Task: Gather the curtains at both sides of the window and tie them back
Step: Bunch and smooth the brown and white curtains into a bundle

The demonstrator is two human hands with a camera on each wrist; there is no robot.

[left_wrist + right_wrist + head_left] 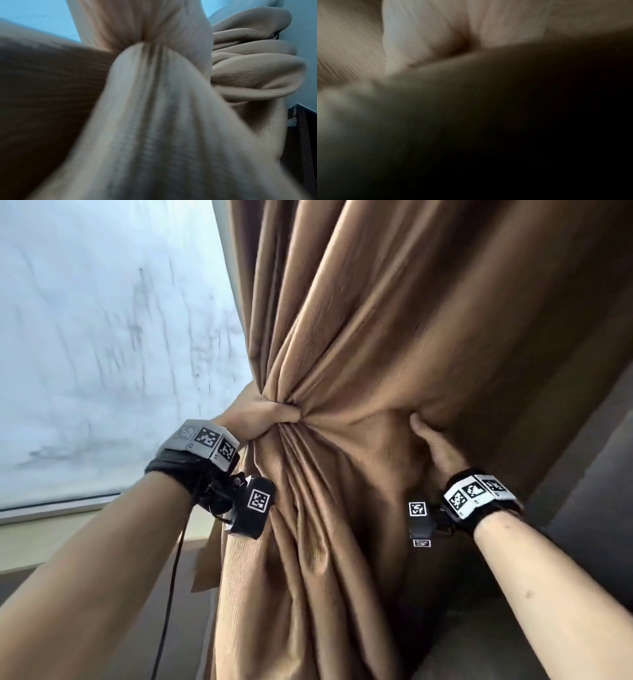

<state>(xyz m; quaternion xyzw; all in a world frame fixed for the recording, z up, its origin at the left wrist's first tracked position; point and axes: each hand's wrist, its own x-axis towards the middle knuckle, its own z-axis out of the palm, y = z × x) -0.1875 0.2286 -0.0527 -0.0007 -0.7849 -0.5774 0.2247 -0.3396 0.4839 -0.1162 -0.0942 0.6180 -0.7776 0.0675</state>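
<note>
Beside the window (pixel 102 354), left hand (pixel 260 414) grips curtain (pixel 359 337).

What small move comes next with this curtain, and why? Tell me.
Probably sweep the right hand leftward, pushing the loose folds toward the left hand. The left hand already grips a pinched bunch of the brown curtain, while fabric on the right hangs ungathered; no tieback is visible.

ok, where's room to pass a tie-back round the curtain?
Free: the pinched neck just right of the left hand, between it and the right hand; also the window side of the curtain. Crowded: the right side, where that hand is buried in deep folds.
</note>
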